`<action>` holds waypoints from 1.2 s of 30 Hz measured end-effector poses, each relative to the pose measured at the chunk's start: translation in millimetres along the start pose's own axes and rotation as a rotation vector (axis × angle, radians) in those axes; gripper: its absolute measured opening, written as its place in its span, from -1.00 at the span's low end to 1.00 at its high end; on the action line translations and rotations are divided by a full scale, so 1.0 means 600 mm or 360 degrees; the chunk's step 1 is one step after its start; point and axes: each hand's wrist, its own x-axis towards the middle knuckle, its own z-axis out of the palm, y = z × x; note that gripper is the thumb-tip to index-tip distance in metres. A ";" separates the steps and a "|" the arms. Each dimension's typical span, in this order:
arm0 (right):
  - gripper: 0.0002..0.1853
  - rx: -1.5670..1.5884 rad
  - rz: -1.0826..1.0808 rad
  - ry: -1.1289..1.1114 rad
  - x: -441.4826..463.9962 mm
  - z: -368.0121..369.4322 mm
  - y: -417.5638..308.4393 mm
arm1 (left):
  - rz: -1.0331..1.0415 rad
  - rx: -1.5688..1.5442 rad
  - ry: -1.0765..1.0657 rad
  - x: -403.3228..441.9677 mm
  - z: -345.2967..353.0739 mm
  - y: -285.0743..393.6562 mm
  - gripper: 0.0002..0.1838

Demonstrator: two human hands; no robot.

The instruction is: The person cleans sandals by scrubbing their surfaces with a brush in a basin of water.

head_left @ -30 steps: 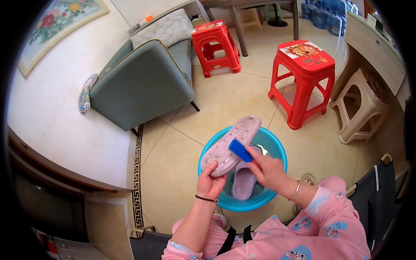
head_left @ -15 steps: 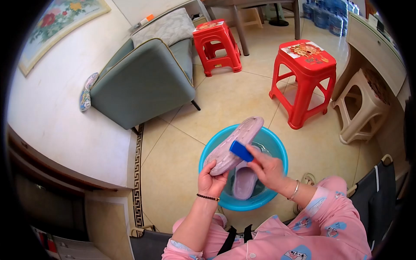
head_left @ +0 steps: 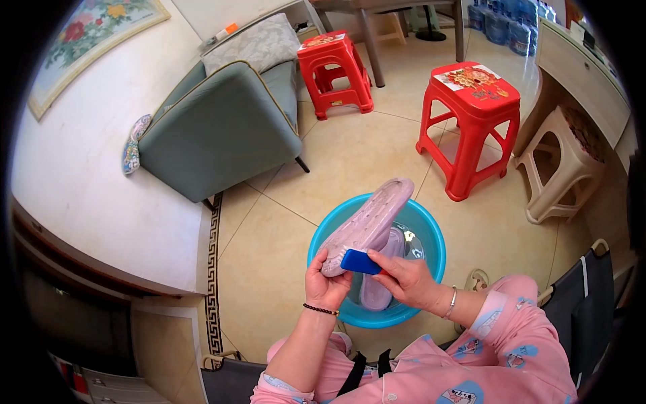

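Above the basin, the right hand pinches the brush, now moved to the slipper's near end; scrubbing shifts there. The left hand clasps that end.

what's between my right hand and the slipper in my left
The head view shows a blue brush, held in your right hand, its end at the slipper.

Single head-worn view, forward and down
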 end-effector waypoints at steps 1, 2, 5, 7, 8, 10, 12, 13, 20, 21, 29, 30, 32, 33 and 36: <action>-0.41 -0.0016 0.0024 0.0029 0.003 -0.001 0.002 | -0.0001 0.0001 0.0000 0.000 0.008 -0.005 -0.62; -0.42 -0.0031 0.0047 0.0057 0.005 -0.003 0.004 | 0.0131 0.0100 0.0159 0.002 0.015 -0.012 -0.60; -0.43 0.0012 0.0334 0.0147 0.020 -0.012 0.007 | 0.0294 0.0289 0.0269 0.004 0.036 -0.023 -0.56; -0.43 0.0063 0.0542 0.0061 0.022 -0.017 0.014 | 0.0338 0.0414 0.0273 0.003 0.048 -0.029 -0.49; -0.42 0.0115 0.0754 -0.0024 0.021 -0.019 0.018 | 0.0338 0.0415 0.0273 0.003 0.047 -0.030 -0.49; -0.44 0.0086 0.0784 -0.0025 0.018 -0.019 0.018 | 0.0332 0.0548 0.0216 0.003 0.043 -0.032 -0.47; -0.43 0.0069 0.0737 -0.0177 0.015 -0.021 0.007 | 0.0311 0.0520 0.0118 0.001 0.044 -0.030 -0.45; -0.43 0.0069 0.0737 -0.0179 0.011 -0.017 0.006 | 0.0293 0.0491 0.0021 0.000 0.045 -0.029 -0.43; -0.44 -0.0285 0.0148 -0.0411 -0.004 -0.005 -0.023 | 0.0197 0.0634 -0.0061 0.001 0.050 -0.042 -0.44; -0.45 -0.0250 0.0183 -0.0329 -0.005 0.000 -0.019 | 0.0196 0.0634 -0.0060 0.002 0.047 -0.046 -0.44; -0.45 -0.0114 0.0453 -0.0211 0.006 -0.010 -0.023 | 0.0135 0.0915 -0.0114 0.005 0.051 -0.069 -0.37; -0.47 -0.0048 0.0544 -0.0197 0.011 -0.012 -0.026 | 0.0131 0.0916 -0.0114 0.005 0.049 -0.072 -0.37; -0.49 0.0019 0.0635 -0.0180 0.012 -0.011 -0.023 | 0.0117 0.0911 -0.0123 0.006 0.047 -0.076 -0.36; -0.48 0.0019 0.0547 -0.0133 0.008 -0.005 -0.017 | 0.0115 0.0912 -0.0124 0.005 0.049 -0.076 -0.36; -0.46 -0.0042 0.0370 -0.0182 0.000 -0.006 -0.017 | 0.0155 0.0847 -0.0014 0.005 0.055 -0.073 -0.34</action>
